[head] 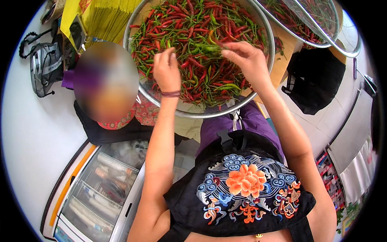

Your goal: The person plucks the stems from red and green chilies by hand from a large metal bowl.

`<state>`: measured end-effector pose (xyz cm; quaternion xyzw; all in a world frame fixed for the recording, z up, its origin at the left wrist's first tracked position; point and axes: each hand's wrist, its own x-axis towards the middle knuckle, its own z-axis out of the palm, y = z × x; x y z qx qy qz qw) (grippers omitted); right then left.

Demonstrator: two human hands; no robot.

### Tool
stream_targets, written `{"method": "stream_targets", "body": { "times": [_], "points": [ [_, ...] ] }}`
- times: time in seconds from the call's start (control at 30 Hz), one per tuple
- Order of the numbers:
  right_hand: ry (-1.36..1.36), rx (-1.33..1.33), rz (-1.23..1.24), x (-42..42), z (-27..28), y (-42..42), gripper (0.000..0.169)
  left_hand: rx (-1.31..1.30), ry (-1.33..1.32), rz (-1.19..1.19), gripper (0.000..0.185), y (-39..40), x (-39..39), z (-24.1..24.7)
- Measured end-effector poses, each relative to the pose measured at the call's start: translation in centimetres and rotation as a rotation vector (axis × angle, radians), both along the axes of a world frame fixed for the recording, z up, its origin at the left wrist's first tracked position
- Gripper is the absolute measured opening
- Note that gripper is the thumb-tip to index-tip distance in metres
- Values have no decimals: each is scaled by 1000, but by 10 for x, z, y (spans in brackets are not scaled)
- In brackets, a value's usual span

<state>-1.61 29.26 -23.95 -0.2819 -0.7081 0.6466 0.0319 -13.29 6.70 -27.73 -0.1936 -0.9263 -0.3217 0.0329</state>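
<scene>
Red and green chili peppers [193, 60], many with green stems, fill a large round metal mesh sieve [199, 115] in front of me. Over the left part of the pile is my left hand [167, 71], its thumb and forefinger close together; whether a small pepper or stem sits between them I cannot tell. My right hand [246, 56], over the right part, pinches a dark red chili pepper [218, 44] between thumb and fingertips. Green peppers and stems lie just beside those fingertips, slightly blurred.
More chilies lie in another metal sieve [302, 37] at the upper right, with a mesh strainer [320, 18] leaning over it. Under the sieves is a brown tabletop [282, 65]. A black cloth-covered seat [317, 80] stands right; a glass-topped freezer [99, 187] stands lower left.
</scene>
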Motion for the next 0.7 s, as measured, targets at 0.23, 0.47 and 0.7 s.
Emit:
{"method": "stream_targets", "body": {
  "times": [0.23, 0.47, 0.7],
  "points": [
    [-72, -493, -140, -9, 16, 9, 33, 51, -186, 26, 27, -27, -7, 2],
    [-156, -379, -172, 5, 9, 7, 34, 233, -448, 139, 32, -19, 36, 21],
    [-223, -117, 222, 9, 10, 4, 37, 166, -619, -12, 34, -22, 47, 25]
  ]
}}
